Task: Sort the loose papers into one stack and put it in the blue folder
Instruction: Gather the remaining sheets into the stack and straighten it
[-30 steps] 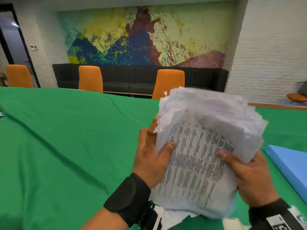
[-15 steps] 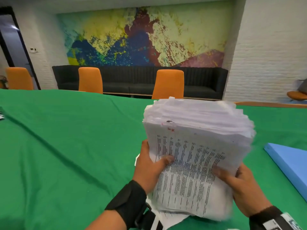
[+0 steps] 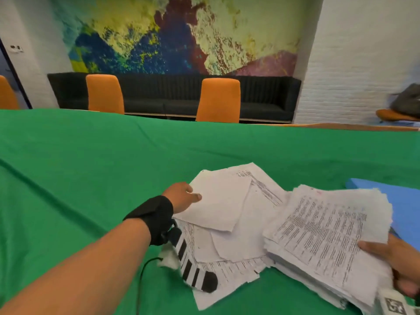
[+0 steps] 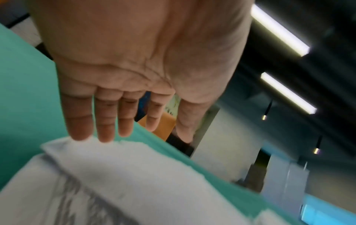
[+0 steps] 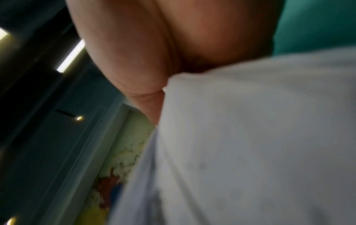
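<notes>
We judge the sort half done: our right hand (image 3: 400, 264) grips the stack (image 3: 327, 237) beside the folder (image 3: 406, 208), while our open left hand (image 3: 181, 196) reaches loose papers (image 3: 227, 212) on the table (image 3: 91, 167).

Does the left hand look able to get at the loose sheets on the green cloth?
Probably yes: the left hand is open at the edge of the loose sheets, with nothing between.
</notes>
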